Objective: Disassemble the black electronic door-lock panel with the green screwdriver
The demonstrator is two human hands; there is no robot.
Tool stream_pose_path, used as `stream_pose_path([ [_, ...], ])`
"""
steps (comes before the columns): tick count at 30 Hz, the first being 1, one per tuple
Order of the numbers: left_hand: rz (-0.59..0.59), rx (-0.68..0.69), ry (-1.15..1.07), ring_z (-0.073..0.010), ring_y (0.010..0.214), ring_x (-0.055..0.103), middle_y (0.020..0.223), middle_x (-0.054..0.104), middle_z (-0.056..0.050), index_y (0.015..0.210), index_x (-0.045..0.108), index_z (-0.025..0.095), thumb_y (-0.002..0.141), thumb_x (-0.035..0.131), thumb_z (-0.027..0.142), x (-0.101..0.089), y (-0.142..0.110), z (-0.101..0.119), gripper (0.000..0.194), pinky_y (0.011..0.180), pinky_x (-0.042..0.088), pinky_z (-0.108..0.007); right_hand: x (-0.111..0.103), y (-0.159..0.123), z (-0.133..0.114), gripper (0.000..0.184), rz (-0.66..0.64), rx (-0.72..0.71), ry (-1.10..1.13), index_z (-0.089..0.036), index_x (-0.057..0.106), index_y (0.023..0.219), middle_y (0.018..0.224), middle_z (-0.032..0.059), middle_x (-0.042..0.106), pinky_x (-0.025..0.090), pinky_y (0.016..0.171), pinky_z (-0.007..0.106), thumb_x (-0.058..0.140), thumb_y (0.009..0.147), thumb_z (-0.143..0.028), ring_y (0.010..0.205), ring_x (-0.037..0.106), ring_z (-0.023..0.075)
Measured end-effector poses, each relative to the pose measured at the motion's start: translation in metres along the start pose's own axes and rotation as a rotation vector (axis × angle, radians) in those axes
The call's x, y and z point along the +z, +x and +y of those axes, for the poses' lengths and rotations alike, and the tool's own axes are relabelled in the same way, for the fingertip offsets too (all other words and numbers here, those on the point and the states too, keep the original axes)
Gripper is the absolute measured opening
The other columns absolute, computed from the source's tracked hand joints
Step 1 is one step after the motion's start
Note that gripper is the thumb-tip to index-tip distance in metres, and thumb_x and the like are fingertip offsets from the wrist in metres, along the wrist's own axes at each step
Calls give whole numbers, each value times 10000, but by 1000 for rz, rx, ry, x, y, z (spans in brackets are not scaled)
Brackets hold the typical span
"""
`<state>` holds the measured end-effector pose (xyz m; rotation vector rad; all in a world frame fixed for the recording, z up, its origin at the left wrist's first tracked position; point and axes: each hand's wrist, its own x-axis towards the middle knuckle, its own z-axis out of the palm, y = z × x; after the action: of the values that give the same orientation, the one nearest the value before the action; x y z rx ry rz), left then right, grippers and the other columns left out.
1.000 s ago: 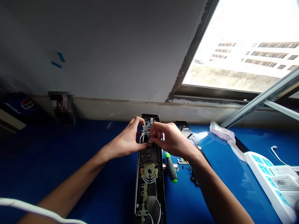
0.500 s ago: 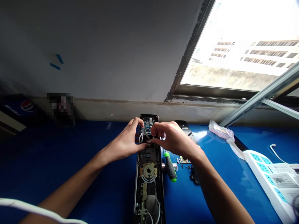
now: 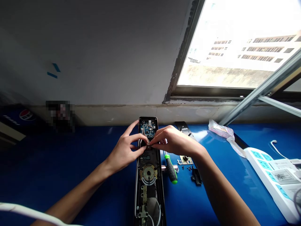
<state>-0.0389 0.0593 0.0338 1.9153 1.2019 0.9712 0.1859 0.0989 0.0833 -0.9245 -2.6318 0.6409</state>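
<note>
An opened door lock housing (image 3: 149, 173), long and black, lies lengthwise in front of me with its inner parts exposed. At its far end is a blue circuit board (image 3: 147, 128) with thin wires. Just below the board, both hands meet at a small wire connector (image 3: 148, 146). My left hand (image 3: 123, 150) reaches in from the left, thumb and index finger closed around the connector's left side. From the right, my right hand (image 3: 176, 140) pinches at the same connector, its fingertips partly hiding it. Lower in the housing sits a round metal part (image 3: 149, 173).
Right of the housing lie a green-and-black screwdriver (image 3: 171, 169), small screws (image 3: 180, 162), a black plastic piece (image 3: 197, 176) and a dark cover panel (image 3: 180, 124). A white power strip (image 3: 265, 180) and plastic packaging (image 3: 221, 129) are farther right. A white cable (image 3: 28, 211) crosses the lower left.
My left index finger has come down from the circuit board to the connector. My right fingers have closed in at the connector too. The view has shifted slightly.
</note>
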Motion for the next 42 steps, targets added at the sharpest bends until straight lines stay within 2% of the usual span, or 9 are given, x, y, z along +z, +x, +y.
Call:
stream_pose_path([
  [10, 19, 15, -51, -352, 1271, 636, 1687, 258, -35, 925, 811, 218, 864, 746, 299, -1, 1, -5, 121, 757, 719, -391, 5, 0, 2, 166, 28, 2, 5, -197, 843, 968, 877, 51, 796, 437, 596, 243, 707, 894, -141, 663, 648, 122],
  [18, -18, 6, 42, -357, 1343, 577, 1694, 207, -24, 942, 748, 221, 877, 718, 268, -1, 1, 1, 86, 768, 707, -364, 3, -2, -1, 160, 25, 9, 4, -197, 841, 954, 885, 58, 801, 450, 597, 246, 698, 899, -151, 679, 674, 133],
  [22, -40, 20, 191, -379, 1457, 451, 1692, 208, -66, 973, 659, 216, 885, 704, 290, -7, -1, 8, 123, 1001, 626, -489, -5, -8, -1, 193, 48, -4, 0, -225, 826, 997, 918, 30, 800, 481, 664, 246, 676, 910, -142, 731, 689, 132],
  [26, 89, 152, 385, -373, 1499, 379, 1694, 207, -64, 1033, 649, 231, 913, 668, 289, -8, -2, 24, 135, 1201, 412, -610, -16, -25, 2, 175, 99, 52, -11, -230, 803, 1003, 887, 6, 786, 474, 659, 244, 669, 914, -161, 700, 664, 120],
  [28, 96, 269, 412, -335, 1487, 400, 1643, 316, -61, 1062, 655, 240, 936, 640, 263, -1, 0, 34, 130, 1223, 399, -568, -19, -38, 5, 154, 112, 109, -23, -232, 791, 986, 865, 4, 778, 461, 642, 244, 661, 921, -181, 681, 652, 116],
  [30, 17, 371, 427, -306, 1466, 424, 1556, 439, -70, 1079, 660, 239, 958, 615, 245, 12, 5, 44, 129, 1212, 424, -517, -18, -54, 9, 141, 119, 175, -34, -235, 777, 973, 857, 6, 772, 447, 630, 247, 645, 935, -207, 669, 642, 112],
  [34, -297, 497, 472, -286, 1346, 534, 1396, 581, -101, 1104, 668, 217, 986, 578, 227, 48, 17, 59, 148, 1086, 538, -464, -8, -92, 21, 99, 131, 341, -62, -224, 734, 960, 788, 14, 742, 390, 573, 254, 639, 936, -238, 625, 607, 116],
  [37, -477, 561, 560, -311, 1238, 598, 1271, 659, -126, 1090, 678, 188, 986, 565, 199, 77, 26, 66, 154, 978, 585, -484, 7, -123, 29, 73, 141, 471, -98, -209, 670, 857, 737, 18, 703, 339, 559, 266, 630, 918, -217, 627, 583, 129],
  [42, -563, 618, 657, -342, 1241, 600, 1212, 699, -137, 1118, 696, 179, 972, 581, 175, 113, 30, 66, 186, 977, 574, -516, 31, -156, 32, 88, 190, 634, -151, -206, 595, 879, 825, 42, 683, 281, 584, 282, 662, 889, -261, 696, 565, 159],
])
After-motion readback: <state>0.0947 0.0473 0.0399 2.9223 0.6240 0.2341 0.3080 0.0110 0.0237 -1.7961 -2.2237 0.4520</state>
